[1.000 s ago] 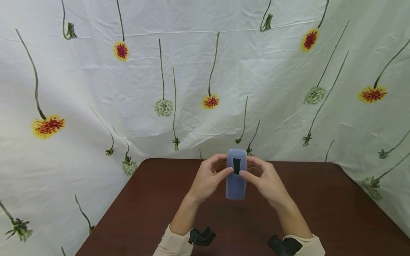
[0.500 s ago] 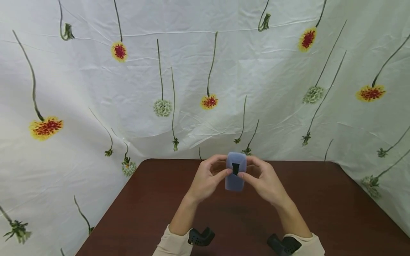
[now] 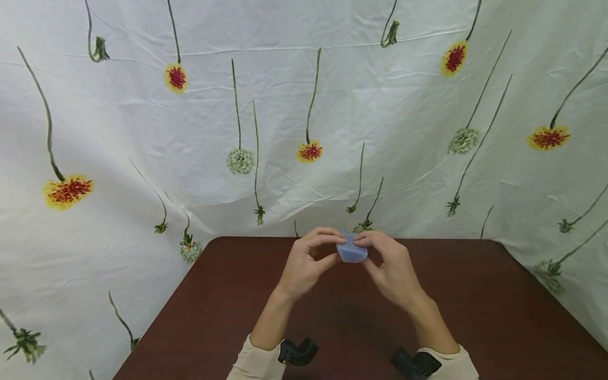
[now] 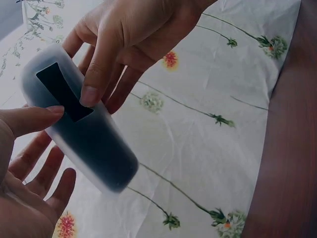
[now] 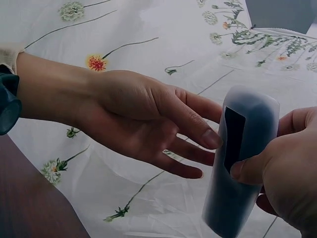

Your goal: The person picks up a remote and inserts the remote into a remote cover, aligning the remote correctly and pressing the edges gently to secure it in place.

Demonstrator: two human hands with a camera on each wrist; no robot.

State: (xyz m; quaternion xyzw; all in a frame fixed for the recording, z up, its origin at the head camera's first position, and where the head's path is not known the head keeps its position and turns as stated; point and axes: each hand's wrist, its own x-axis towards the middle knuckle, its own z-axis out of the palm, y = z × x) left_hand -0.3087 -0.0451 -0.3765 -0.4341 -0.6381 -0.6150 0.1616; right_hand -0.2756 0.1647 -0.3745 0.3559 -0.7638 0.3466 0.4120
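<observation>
Both hands hold a translucent blue oblong case above the far part of the table. In the head view it is tilted so one end faces me, looking short. My left hand grips its left side, my right hand its right side, fingertips on top and thumbs lower down. The left wrist view shows the case lengthwise, with a dark rectangular patch on one face and both thumbs at the patch's edges. In the right wrist view the patch also lies between the thumbs.
A dark reddish-brown table extends under the hands. Behind and beside it hangs a white cloth printed with flowers. Black wrist devices sit at both pale sleeve cuffs.
The case has turned from its long face to its end in the head view, hiding the dark patch there. Fingertips now show on top of it. The arms have stayed nearly in place.
</observation>
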